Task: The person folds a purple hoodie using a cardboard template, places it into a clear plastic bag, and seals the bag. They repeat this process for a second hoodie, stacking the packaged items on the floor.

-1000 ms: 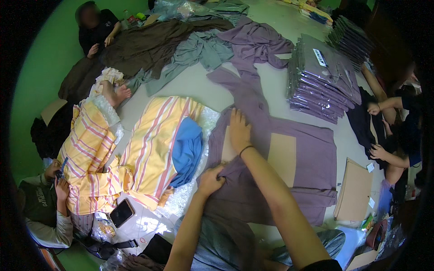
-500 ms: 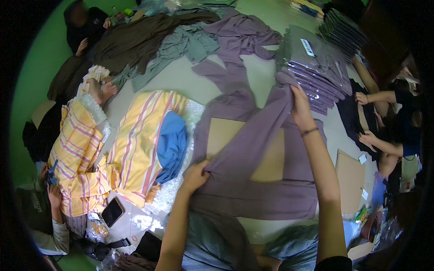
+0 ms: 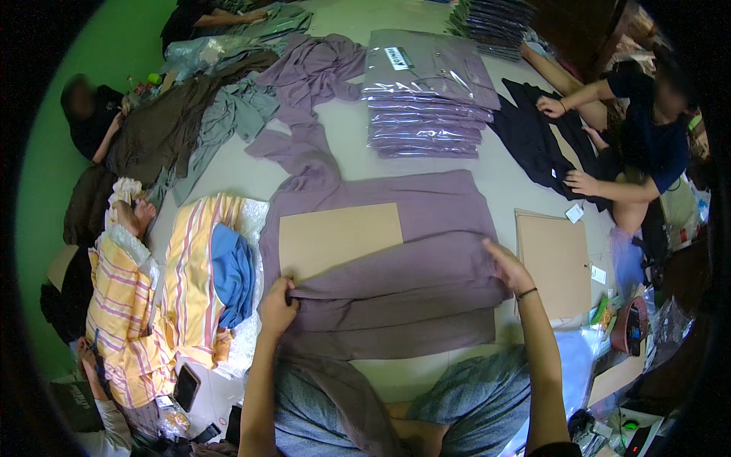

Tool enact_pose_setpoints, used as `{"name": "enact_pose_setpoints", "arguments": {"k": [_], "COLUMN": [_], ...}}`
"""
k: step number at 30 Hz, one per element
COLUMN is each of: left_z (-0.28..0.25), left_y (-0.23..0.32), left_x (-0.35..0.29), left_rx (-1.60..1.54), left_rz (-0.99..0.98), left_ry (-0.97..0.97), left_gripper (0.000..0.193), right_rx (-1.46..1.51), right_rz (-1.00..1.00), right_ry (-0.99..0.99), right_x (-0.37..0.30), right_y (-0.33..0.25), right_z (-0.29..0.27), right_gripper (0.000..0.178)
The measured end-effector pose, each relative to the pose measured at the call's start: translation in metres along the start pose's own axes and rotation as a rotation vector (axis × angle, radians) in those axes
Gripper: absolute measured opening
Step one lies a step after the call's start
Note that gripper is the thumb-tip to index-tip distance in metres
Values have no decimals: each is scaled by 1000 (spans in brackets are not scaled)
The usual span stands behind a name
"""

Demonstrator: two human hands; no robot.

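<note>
A mauve garment (image 3: 426, 194) lies spread in front of me, with a tan cardboard sheet (image 3: 335, 232) on top. One long flap of the cloth is folded across the cardboard's lower part, covering it there. At the flap's left end, my left hand (image 3: 279, 306) is closed, pinching the fabric edge. My right hand (image 3: 512, 272) rests at the flap's right end, fingers stretched out against the cloth. Part of the garment hangs down over my lap between my legs.
Plastic-wrapped folded garments (image 3: 426, 99) are stacked beyond. Cardboard sheets (image 3: 552, 263) with tags lie right; a striped yellow cloth (image 3: 199, 251) with blue fabric (image 3: 232, 274) lies left, near a phone (image 3: 186, 387). At right a person handles a black garment (image 3: 544, 145); others sit at left.
My right hand has lowered the raised flap from far up near the stack and laid it across the cardboard. My left hand still pinches its left end. The view has shifted rightward.
</note>
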State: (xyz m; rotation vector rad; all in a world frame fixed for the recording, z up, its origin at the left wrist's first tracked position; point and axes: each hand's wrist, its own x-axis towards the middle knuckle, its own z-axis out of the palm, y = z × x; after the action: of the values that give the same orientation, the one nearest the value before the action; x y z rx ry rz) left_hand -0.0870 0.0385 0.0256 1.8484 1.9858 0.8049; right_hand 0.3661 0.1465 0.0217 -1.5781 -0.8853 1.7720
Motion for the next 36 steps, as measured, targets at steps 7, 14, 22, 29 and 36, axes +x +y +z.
{"name": "enact_pose_setpoints", "arguments": {"k": [7,14,22,29,36], "left_z": [-7,3,3,45,49], "left_y": [8,-15,18,40,32], "left_x": [0,-18,-17,-18,-15], "left_rx": [127,138,360,347,416], "left_rz": [21,74,-67,145,105], "left_ry": [39,91,102,-116,-149], "left_gripper": [19,16,19,46,46], "right_rx": [389,-63,-827,-1510,-1585], "right_rz": [-462,-79,-628,-802,-644], "right_ry": [-211,183,440,74,177], "right_x": [-16,-3,-29,-52,-46], "right_y": [-44,13,13,42,34], "right_z": [28,-3,14,49,35], "right_gripper": [45,37,43,61,61]}}
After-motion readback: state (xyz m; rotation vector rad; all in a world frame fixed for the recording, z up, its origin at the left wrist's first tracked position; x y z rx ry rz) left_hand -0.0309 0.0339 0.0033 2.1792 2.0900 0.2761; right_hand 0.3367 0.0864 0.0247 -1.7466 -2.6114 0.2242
